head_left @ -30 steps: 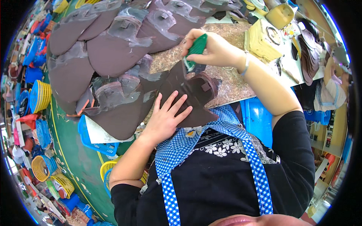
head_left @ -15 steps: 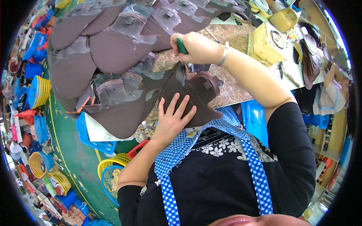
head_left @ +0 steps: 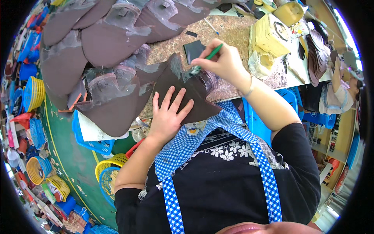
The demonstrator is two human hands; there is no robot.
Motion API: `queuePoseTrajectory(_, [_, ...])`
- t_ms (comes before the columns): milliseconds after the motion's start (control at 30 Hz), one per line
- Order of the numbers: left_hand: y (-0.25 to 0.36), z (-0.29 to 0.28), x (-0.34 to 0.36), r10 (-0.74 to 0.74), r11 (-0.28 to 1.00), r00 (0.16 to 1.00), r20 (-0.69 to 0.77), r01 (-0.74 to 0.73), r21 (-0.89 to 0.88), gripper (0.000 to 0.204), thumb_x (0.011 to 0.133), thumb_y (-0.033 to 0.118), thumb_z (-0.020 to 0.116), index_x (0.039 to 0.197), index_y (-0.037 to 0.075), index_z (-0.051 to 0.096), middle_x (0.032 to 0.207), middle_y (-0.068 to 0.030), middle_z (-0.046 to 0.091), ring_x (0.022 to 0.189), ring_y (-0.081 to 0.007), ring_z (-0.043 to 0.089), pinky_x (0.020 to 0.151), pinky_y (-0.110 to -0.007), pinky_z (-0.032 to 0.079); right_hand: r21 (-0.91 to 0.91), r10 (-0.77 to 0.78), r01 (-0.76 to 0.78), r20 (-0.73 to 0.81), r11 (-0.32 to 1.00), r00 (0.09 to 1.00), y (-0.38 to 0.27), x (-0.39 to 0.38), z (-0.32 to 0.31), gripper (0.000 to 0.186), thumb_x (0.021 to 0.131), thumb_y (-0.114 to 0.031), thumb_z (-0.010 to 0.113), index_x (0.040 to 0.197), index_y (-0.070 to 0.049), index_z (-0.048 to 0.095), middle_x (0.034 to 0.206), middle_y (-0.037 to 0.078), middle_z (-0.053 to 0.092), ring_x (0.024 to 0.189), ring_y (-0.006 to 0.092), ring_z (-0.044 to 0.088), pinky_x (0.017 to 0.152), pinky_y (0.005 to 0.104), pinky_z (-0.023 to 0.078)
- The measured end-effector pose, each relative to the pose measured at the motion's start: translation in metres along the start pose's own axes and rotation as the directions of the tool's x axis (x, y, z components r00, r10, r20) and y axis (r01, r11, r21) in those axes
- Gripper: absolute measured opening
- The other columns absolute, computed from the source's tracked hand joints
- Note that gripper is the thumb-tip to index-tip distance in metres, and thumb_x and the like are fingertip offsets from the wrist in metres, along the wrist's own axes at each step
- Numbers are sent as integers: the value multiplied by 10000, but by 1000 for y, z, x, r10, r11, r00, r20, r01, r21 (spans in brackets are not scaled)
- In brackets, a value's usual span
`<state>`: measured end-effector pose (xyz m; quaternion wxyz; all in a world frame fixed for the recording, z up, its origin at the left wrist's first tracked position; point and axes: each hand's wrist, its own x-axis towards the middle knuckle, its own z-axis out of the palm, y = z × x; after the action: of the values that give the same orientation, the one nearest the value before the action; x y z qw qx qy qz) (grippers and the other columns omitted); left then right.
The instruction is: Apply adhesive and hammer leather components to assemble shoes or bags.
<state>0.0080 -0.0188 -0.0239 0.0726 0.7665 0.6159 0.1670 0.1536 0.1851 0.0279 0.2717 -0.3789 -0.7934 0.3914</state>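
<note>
Leather piece [head_left: 183,87]: dark brown, curved, glue-shiny patch at its 1 o'clock edge, lying at the workbench's [head_left: 230,33] near edge.
Left hand [head_left: 168,115]: flat, fingers spread, pressing it.
Right hand [head_left: 222,62]: pinched around a green-handled brush [head_left: 206,59].

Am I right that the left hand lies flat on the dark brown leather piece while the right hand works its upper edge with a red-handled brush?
Not quite: the brush has a green handle, not red, as the head view shows. The rest holds: the left hand lies flat on the dark brown leather piece, and the right hand works the brush at its upper edge.
</note>
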Motion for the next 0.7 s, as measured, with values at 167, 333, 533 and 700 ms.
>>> queuePoseTrajectory(167, [1, 3, -2, -20, 1000, 1000, 0, 20, -12, 856, 527, 117, 818, 1329, 241, 544, 1499, -88, 382, 1399, -348, 321, 1067, -662, 236, -194, -74, 151, 358, 969, 931, 1, -13, -13, 515, 651, -433, 861, 746, -10, 584, 610, 130, 637, 571, 253, 670, 576, 338, 531])
queuePoseTrajectory(333, [0, 4, 8, -54, 999, 998, -35, 54, -9, 659, 664, 126, 734, 1296, 219, 572, 1495, -97, 382, 1403, -354, 315, 1066, -665, 234, -121, -123, 119, -20, 985, 992, 24, -6, 4, 454, 664, -380, 869, 751, -33, 590, 638, 105, 642, 583, 238, 668, 571, 322, 527])
queuePoseTrajectory(533, [-2, 4, 8, -63, 998, 997, -34, 62, -33, 637, 685, 180, 759, 1293, 228, 573, 1493, -91, 386, 1403, -355, 314, 1076, -668, 214, -21, -265, 278, 242, 960, 933, 19, -76, -30, 292, 721, -196, 831, 708, -92, 558, 657, 30, 638, 594, 141, 652, 552, 286, 512])
queuePoseTrajectory(700, [-4, 7, 5, -52, 999, 997, -57, 52, 0, 599, 700, 138, 716, 1281, 212, 588, 1509, -92, 374, 1406, -354, 313, 1092, -655, 195, 356, 91, -57, -80, 933, 993, 21, -49, -33, 249, 759, -153, 810, 826, -58, 590, 703, 15, 663, 652, 70, 611, 591, 225, 497])
